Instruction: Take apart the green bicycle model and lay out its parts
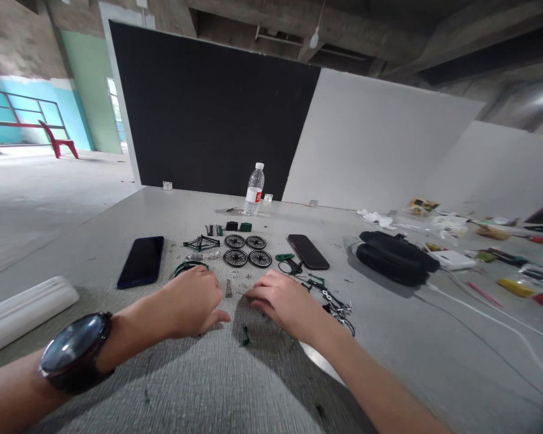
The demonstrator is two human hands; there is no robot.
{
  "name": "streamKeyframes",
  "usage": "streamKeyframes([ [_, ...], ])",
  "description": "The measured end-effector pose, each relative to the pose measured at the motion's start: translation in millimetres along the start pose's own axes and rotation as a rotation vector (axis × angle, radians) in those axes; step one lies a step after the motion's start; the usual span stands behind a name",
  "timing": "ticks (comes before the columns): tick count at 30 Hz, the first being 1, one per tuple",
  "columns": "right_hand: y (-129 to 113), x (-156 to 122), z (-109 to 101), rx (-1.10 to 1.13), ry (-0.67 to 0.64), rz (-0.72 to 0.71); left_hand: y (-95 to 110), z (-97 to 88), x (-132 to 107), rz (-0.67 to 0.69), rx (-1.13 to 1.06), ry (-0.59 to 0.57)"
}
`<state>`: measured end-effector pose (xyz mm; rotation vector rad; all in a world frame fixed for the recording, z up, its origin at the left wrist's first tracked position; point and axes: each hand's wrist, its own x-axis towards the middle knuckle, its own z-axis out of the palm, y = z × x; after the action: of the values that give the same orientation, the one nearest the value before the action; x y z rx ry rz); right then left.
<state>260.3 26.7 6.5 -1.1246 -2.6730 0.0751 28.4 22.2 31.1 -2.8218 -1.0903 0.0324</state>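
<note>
My left hand (192, 301), with a dark watch (75, 352) on the wrist, rests knuckles-up on the grey mat (199, 386); its fingers are curled under and what they hold is hidden. My right hand (283, 301) lies beside it, fingers bent down onto the mat, pinching at something too small to name. Between and beyond the hands lie tiny screws (228, 288). A small green part (245, 336) sits just below the hands. Several black model wheels (247, 250), a dark bike frame (201, 243) and green parts (284, 257) lie further out.
A blue phone (141, 260) lies at left, a brown phone (308, 251) at right. A water bottle (254, 189) stands at the back. A black pouch (396, 257), white cables, and loose clutter fill the right. A white roll (22, 310) lies at the left edge.
</note>
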Motion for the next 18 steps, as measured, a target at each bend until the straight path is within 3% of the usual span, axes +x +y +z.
streamKeyframes([
  [6,-6.1,1.4,-0.7,-0.089,-0.04,-0.048,-1.5,2.3,0.0,0.016,-0.015,0.039],
  [14,-9.1,4.4,13.2,-0.008,-0.014,0.042,3.3,-4.0,1.8,-0.023,0.043,-0.103],
  [18,-6.4,4.6,13.4,0.055,-0.002,0.041,2.6,-2.5,2.9,-0.011,0.034,-0.105],
])
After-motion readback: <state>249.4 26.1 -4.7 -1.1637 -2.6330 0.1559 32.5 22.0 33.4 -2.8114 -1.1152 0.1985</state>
